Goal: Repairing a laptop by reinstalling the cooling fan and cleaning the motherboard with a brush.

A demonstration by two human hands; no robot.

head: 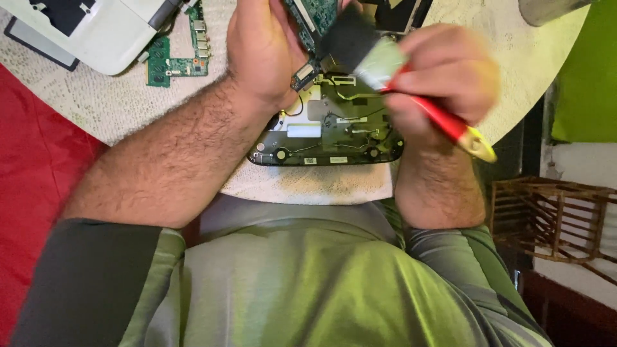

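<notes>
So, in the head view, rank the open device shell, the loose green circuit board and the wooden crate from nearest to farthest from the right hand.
1. Open device shell: just left of and under the right hand, which holds a red-handled brush.
2. Wooden crate: lower right, off the table.
3. Loose green circuit board: far left, past the left hand.

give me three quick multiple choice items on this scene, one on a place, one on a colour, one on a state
1. Where does the loose green circuit board lie?
A. on the table left of the left hand
B. on the wooden crate
C. inside the open casing

2. What colour is the brush handle?
A. blue
B. red with a yellow end
C. black

3. How is the dark device casing?
A. closed
B. wrapped in cloth
C. open, wires showing

Answers: 1 A, it rests on the white table cover beside the left hand. 2 B, seen below the right hand. 3 C, its inner parts and wires lie bare.
</notes>
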